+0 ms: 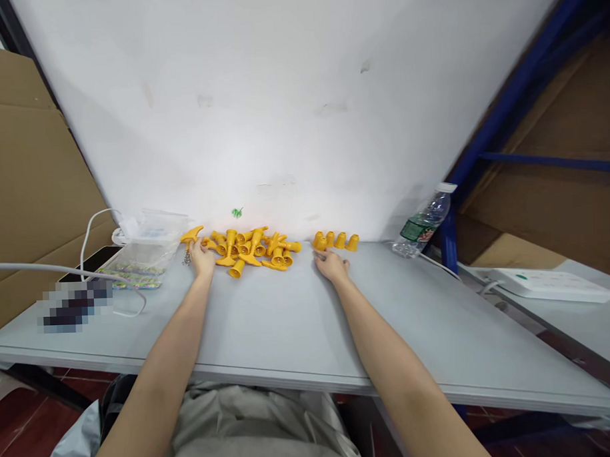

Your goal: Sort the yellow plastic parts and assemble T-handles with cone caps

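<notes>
A heap of yellow funnel-shaped plastic parts (pixel 250 249) lies at the far edge of the grey table (pixel 288 322), against the white wall. My left hand (pixel 202 257) reaches to the heap's left end; its fingers curl by a yellow part there, and I cannot see whether they grip it. A short row of small yellow caps (pixel 335 241) stands to the right of the heap. My right hand (pixel 331 264) rests on the table just in front of that row, fingers stretched toward the caps, nothing held.
A clear plastic bag (pixel 146 251) with small items lies at the far left beside a white cable (pixel 92 229) and a phone (pixel 89 263). A water bottle (pixel 425 223) lies tilted at the right. A white power strip (pixel 547 283) sits on the neighbouring table.
</notes>
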### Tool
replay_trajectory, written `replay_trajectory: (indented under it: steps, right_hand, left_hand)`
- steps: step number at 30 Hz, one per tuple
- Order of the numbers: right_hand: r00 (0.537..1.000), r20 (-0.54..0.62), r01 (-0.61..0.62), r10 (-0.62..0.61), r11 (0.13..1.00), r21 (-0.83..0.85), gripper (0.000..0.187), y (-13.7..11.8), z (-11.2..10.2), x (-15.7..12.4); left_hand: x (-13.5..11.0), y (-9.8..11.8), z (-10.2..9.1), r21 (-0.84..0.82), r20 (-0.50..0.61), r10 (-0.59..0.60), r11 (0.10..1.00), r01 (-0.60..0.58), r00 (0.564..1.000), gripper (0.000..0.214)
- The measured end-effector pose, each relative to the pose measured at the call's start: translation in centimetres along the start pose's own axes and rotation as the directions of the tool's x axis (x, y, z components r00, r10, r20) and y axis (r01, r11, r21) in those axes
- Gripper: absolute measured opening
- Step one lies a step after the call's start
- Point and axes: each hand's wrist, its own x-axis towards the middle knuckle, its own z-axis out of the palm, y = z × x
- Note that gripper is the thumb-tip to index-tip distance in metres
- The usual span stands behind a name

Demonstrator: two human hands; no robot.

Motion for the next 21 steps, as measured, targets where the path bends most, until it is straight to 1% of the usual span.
replay_trajectory:
  steps: [2, 3, 4, 7, 11, 14, 17, 21]
  right_hand:
    - [1.0, 0.014, 0.011, -0.01, 1.0, -0.027, 0.046, -0.1, 0.0, 0.0]
    - [1.0, 0.024, 0.017, -0.017, 0.999, -0.038, 0.046, -0.1, 0.0, -0.1]
    - [0.999, 0.037, 0.021, -0.02, 0.999, -0.05, 0.047, -0.2, -0.1, -0.2]
    - [0.997, 0.08, 0.023, -0.016, 0.996, -0.089, 0.049, -0.3, -0.2, -0.4]
    - [0.996, 0.088, 0.042, -0.031, 0.991, -0.124, 0.049, -0.3, -0.2, -0.4]
    - [0.995, 0.094, 0.054, -0.041, 0.988, -0.142, 0.051, -0.1, 0.1, -0.2]
    - [0.995, 0.086, 0.067, -0.055, 0.988, -0.139, 0.052, 0.1, 0.4, 0.1]
    - [0.996, 0.073, 0.062, -0.054, 0.991, -0.121, 0.051, 0.1, 0.5, 0.1]
  left_hand:
    - [0.1, 0.1, -0.2, -0.02, -0.083, -0.096, 0.995, 0.095, 0.992, 0.051]
    - [0.2, 0.1, -0.3, -0.031, -0.109, -0.129, 0.991, 0.127, 0.986, 0.05]
    - [0.2, 0.1, -0.4, -0.034, -0.112, -0.131, 0.991, 0.128, 0.985, 0.049]
    - [0.2, 0.0, -0.7, -0.021, -0.082, -0.107, 0.994, 0.105, 0.991, 0.045]
    - [0.0, -0.3, -1.0, 0.01, -0.022, -0.078, 0.997, 0.078, 0.997, 0.041]
    - [-0.1, -0.5, -1.0, 0.003, 0.01, -0.059, 0.998, 0.059, 0.998, 0.039]
    - [0.0, -0.7, -0.8, -0.005, 0.029, -0.083, 0.996, 0.084, 0.996, 0.038]
    - [0.2, -1.0, -0.4, 0.037, 0.093, -0.123, 0.992, 0.12, 0.988, 0.041]
